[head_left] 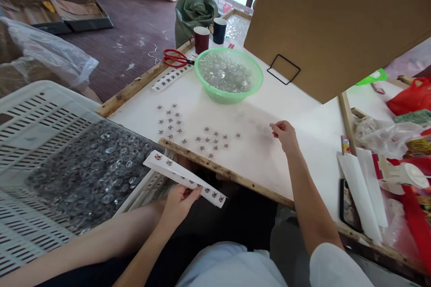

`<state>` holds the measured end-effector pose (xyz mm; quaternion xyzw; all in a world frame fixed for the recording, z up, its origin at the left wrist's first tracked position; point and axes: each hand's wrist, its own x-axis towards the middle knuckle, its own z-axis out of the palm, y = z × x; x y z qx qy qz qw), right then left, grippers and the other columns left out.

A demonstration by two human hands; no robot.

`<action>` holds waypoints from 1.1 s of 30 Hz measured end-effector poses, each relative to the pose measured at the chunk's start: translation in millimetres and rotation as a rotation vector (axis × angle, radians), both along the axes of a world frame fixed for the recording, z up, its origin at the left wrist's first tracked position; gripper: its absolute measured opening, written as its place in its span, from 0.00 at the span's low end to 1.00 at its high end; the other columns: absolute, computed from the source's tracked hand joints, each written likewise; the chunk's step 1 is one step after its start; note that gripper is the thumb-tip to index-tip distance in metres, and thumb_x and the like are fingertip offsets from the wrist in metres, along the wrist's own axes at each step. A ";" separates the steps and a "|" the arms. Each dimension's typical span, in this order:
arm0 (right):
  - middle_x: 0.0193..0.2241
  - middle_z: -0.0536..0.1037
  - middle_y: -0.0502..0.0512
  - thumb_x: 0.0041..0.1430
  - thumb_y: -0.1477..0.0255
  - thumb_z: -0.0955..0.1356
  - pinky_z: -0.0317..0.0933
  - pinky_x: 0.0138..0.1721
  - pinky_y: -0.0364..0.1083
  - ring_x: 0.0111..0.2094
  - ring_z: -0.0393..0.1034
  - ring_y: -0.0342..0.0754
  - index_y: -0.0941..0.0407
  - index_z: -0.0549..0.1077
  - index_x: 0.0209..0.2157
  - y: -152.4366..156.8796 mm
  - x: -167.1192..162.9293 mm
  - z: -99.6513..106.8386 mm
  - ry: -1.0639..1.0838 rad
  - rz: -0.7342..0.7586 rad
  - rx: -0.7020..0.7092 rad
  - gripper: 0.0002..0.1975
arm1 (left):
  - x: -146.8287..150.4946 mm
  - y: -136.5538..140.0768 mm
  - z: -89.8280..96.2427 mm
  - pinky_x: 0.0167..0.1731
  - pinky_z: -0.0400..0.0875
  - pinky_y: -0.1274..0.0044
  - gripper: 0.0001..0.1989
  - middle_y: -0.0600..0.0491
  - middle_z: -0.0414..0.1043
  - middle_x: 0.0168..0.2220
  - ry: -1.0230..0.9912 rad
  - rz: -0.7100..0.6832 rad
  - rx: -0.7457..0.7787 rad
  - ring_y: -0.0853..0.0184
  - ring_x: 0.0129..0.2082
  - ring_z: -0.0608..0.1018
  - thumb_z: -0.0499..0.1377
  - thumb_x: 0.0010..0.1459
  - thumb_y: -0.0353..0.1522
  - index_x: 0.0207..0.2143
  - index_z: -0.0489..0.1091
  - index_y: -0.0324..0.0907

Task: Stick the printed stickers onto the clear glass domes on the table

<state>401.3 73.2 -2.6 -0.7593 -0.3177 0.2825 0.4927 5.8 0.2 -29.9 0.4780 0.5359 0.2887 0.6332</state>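
Observation:
My left hand (182,202) grips a folded white sticker strip (175,169) printed with small animal-face stickers, held over the table's front edge. Over the right part of the white tabletop, my right hand (284,133) pinches a tiny item at its fingertips, seemingly one of the stickers (270,124). Between the hands, several small clear pieces with animal faces (215,134) lie scattered on the table. Farther left is another loose group of them (170,121). Behind them stands a light green plastic basket (229,96) full of clear round pieces.
Red-handled scissors (175,58) and another sticker strip (171,77) lie near the left edge. Two mugs (201,40) stand behind. A large cardboard sheet (323,27) overhangs the back right. A white crate (43,98) of clear pieces sits left; a phone (350,206) lies right.

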 end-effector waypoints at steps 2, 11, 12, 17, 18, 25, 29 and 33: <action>0.24 0.70 0.47 0.44 0.59 0.74 0.62 0.28 0.45 0.24 0.65 0.42 0.54 0.67 0.28 -4.6 4.7 -5.6 -0.023 0.003 0.014 0.17 | 1.0 0.4 1.9 0.35 0.76 0.70 0.18 0.46 0.81 0.30 0.007 -0.005 -0.003 0.56 0.31 0.81 0.66 0.47 0.44 0.29 0.78 0.38; 0.26 0.72 0.49 0.52 0.60 0.69 0.61 0.30 0.45 0.27 0.65 0.44 0.54 0.67 0.29 32.4 -40.5 -14.9 -0.201 0.302 0.015 0.12 | 2.0 1.5 4.8 0.35 0.78 0.67 0.21 0.46 0.81 0.29 0.003 0.035 -0.013 0.54 0.31 0.82 0.68 0.43 0.47 0.29 0.77 0.37; 0.27 0.73 0.49 0.53 0.60 0.68 0.61 0.31 0.45 0.28 0.65 0.44 0.53 0.67 0.30 38.4 -46.9 -15.7 -0.238 0.319 0.026 0.12 | 2.1 1.4 5.1 0.35 0.78 0.67 0.21 0.46 0.81 0.30 -0.006 0.034 -0.015 0.54 0.31 0.82 0.68 0.43 0.47 0.29 0.77 0.37; 0.39 0.76 0.57 0.59 0.68 0.64 0.62 0.39 0.48 0.38 0.70 0.49 0.53 0.66 0.33 56.5 -75.9 -23.0 -0.548 0.426 0.205 0.04 | 0.9 1.1 5.7 0.36 0.78 0.68 0.17 0.46 0.81 0.30 -0.046 0.040 -0.016 0.55 0.31 0.82 0.68 0.45 0.44 0.29 0.78 0.37; 0.41 0.76 0.58 0.59 0.70 0.63 0.62 0.41 0.49 0.41 0.69 0.50 0.53 0.66 0.34 58.1 -79.2 -25.1 -0.616 0.466 0.227 0.02 | 0.5 1.2 5.4 0.36 0.78 0.68 0.16 0.47 0.81 0.30 -0.057 0.042 -0.020 0.55 0.32 0.82 0.67 0.46 0.43 0.29 0.78 0.38; 0.42 0.76 0.61 0.61 0.74 0.60 0.61 0.46 0.52 0.43 0.69 0.53 0.53 0.67 0.32 64.1 -81.2 -36.8 -0.847 0.642 0.183 0.06 | -2.8 1.3 -0.8 0.35 0.77 0.69 0.13 0.47 0.81 0.31 -0.048 0.040 0.000 0.56 0.33 0.81 0.65 0.48 0.40 0.30 0.78 0.38; 0.37 0.76 0.60 0.60 0.74 0.60 0.62 0.44 0.51 0.40 0.70 0.51 0.53 0.67 0.30 63.4 -83.4 -38.7 -0.769 0.624 0.193 0.07 | -3.2 1.0 -3.8 0.36 0.76 0.69 0.12 0.47 0.81 0.31 -0.055 0.028 -0.006 0.56 0.33 0.81 0.65 0.49 0.39 0.30 0.78 0.39; 0.35 0.76 0.55 0.57 0.70 0.63 0.64 0.39 0.47 0.36 0.72 0.47 0.53 0.65 0.32 63.8 -90.7 -34.1 -0.404 0.482 0.225 0.02 | -2.3 1.0 -4.6 0.37 0.76 0.69 0.13 0.47 0.81 0.32 -0.056 0.020 -0.009 0.56 0.34 0.81 0.65 0.49 0.39 0.31 0.78 0.38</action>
